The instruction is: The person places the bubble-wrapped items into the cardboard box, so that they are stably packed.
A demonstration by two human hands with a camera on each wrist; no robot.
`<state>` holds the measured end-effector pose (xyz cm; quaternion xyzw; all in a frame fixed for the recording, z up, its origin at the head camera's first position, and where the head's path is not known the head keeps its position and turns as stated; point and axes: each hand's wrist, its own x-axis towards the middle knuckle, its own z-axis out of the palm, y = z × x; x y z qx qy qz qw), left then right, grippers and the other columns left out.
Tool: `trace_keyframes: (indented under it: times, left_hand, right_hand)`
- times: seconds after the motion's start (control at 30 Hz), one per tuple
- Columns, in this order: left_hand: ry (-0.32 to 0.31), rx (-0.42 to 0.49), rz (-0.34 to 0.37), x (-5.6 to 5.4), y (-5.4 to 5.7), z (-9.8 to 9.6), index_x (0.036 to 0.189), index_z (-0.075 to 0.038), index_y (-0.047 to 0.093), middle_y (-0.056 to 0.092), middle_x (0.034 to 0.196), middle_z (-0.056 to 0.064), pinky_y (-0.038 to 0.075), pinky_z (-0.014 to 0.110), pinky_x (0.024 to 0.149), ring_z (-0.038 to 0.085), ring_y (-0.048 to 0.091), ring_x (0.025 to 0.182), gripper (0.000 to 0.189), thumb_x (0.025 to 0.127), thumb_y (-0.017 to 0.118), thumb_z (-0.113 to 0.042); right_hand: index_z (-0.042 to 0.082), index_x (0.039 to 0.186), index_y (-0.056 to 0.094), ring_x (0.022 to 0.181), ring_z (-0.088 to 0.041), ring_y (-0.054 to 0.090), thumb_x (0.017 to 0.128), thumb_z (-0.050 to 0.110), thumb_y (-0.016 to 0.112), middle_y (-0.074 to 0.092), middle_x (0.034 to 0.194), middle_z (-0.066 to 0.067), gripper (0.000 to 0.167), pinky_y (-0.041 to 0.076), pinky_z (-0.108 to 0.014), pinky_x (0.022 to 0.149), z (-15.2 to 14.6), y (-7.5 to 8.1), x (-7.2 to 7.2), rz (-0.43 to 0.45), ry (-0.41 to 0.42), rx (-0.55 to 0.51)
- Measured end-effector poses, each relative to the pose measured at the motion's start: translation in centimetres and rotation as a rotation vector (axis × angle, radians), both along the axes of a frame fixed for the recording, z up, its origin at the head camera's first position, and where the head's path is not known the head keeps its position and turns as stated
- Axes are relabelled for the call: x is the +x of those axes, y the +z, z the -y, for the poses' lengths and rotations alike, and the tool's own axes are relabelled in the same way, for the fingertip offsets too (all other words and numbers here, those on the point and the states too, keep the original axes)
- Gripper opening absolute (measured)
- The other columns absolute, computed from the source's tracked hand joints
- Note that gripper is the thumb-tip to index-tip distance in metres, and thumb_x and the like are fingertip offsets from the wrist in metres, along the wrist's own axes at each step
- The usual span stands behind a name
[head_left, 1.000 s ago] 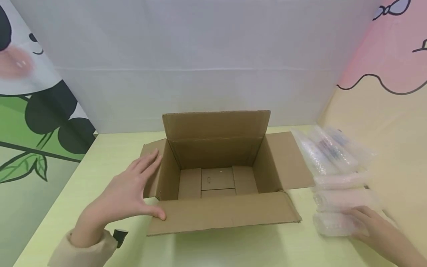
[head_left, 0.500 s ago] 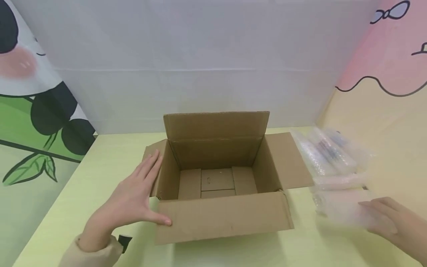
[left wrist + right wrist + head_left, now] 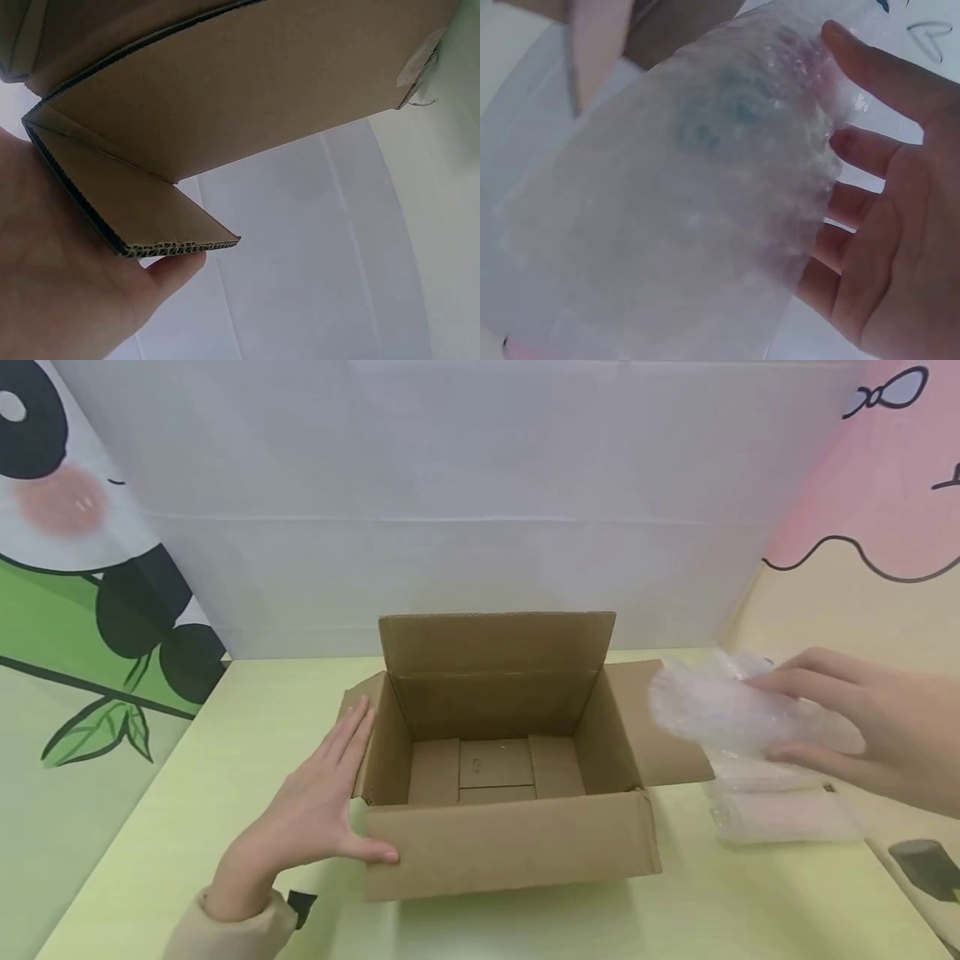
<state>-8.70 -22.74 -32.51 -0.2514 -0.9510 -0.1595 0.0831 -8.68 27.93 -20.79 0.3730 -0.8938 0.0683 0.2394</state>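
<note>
An open cardboard box (image 3: 517,847) stands mid-table, its flaps folded outward and its bottom bare. My left hand (image 3: 311,806) rests at its near left corner, long fingers spread along the left flap (image 3: 367,689) and thumb on the front flap. The left wrist view shows the palm beside the flap's corrugated edge (image 3: 184,247). Over the box's right flap, my right hand (image 3: 855,727) grips one end of a bubble-wrapped packet (image 3: 727,710). Bluish-green and pink patches show through its wrap (image 3: 667,217) in the right wrist view; what lies inside is hidden.
More bubble-wrapped packets (image 3: 787,818) lie right of the box, partly covered by the lifted one. A white backdrop (image 3: 495,560) rises behind the table (image 3: 300,685), with cartoon-printed panels at both sides. A dark object (image 3: 926,867) shows under the right wrist.
My right hand has taken the nearest packet off the row at right and carried it up and leftward to the box's right flap. The left hand stays on the box; the front flap hangs lower.
</note>
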Motion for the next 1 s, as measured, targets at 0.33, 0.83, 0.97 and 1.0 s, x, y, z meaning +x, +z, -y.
trace_keyframes:
  times: [0.33,0.83,0.97,1.0]
  left_hand:
    - [-0.011,0.045,0.018,-0.2,-0.4,-0.2,0.156,-0.008,-0.001,0.0,0.164,0.013,0.037,0.061,0.106,0.038,0.009,0.15,0.146,0.053,0.074,-0.08]
    - [-0.018,0.051,0.017,-0.1,-0.3,-0.2,0.156,-0.008,-0.002,-0.001,0.164,0.013,0.036,0.061,0.106,0.038,0.008,0.15,0.146,0.054,0.073,-0.08]
    - [-0.014,0.05,0.031,-0.1,-0.3,-0.1,0.156,-0.009,-0.003,-0.002,0.165,0.012,0.034,0.062,0.107,0.038,0.008,0.15,0.146,0.054,0.073,-0.081]
    - [-0.013,0.051,0.034,-0.1,-0.3,-0.1,0.156,-0.009,-0.003,-0.002,0.165,0.012,0.033,0.063,0.107,0.038,0.008,0.15,0.146,0.054,0.073,-0.081]
  right_hand:
    - [0.023,0.12,0.064,0.07,-0.001,0.053,0.082,0.043,0.074,0.059,0.106,0.012,0.045,0.046,-0.026,0.058,9.5,4.0,-3.3,0.193,0.036,0.248]
    - [0.015,0.121,0.062,0.084,-0.016,0.062,0.088,0.042,0.068,0.06,0.104,-0.001,0.043,0.053,-0.035,0.065,18.9,2.2,-7.9,0.312,0.148,0.483]
    - [0.016,0.118,0.063,0.08,-0.015,0.062,0.089,0.043,0.067,0.059,0.1,0.0,0.04,0.053,-0.036,0.063,20.8,0.6,-8.8,0.346,0.137,0.539]
    - [0.016,0.117,0.063,0.079,-0.015,0.062,0.089,0.043,0.066,0.059,0.099,0.0,0.039,0.054,-0.037,0.064,21.2,0.3,-9.0,0.361,0.133,0.557]
